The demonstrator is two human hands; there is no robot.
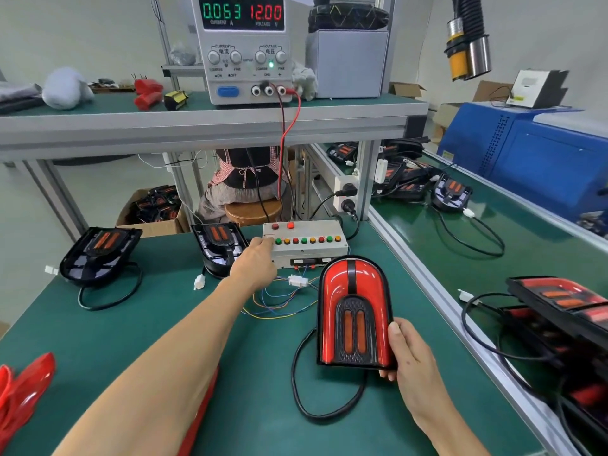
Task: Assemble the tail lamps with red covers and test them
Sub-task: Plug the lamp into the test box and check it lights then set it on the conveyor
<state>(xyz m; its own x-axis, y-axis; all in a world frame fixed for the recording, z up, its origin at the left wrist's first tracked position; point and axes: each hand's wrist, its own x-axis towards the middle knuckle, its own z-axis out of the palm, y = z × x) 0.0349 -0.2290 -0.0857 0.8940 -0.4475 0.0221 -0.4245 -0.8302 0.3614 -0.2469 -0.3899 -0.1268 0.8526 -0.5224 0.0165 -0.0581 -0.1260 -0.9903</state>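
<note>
On the green-matted worktop (pixel 250 373), the right hand (pixel 411 353) grips the lower right edge of an arch-shaped tail lamp with a glossy red cover (pixel 353 311), thumb laid on the front face and fingers curled behind it. The lamp stands tilted up toward the camera at about 5 o'clock from the frame's centre, its black cable (pixel 302 399) looping on the mat below it.

The left hand (pixel 255 263) reaches forward to the grey test box with a row of green, orange and red buttons (pixel 306 241), its fingers bunched at the box's left end — whether they press a button or only touch the casing cannot be told. Thin coloured wires and a white plug (pixel 297 280) lie between the box and the lamp.

At 9 o'clock from the box sit two black lamp housings without covers: one just beside the left hand (pixel 218 245), another near the worktop's left edge (pixel 98 255). Loose red plastic covers (pixel 23 393) lie at 8 o'clock, at the frame's lower left.

At 12 o'clock, on a raised shelf (pixel 197 116), a grey bench power supply (pixel 243 47) reads 0.063 A and 12.00 V — red and black leads (pixel 284 136) drop from its terminals. At 3 o'clock, on the adjoining green bench (pixel 513 212), more lamps (pixel 450 190) lie with their cables.
</note>
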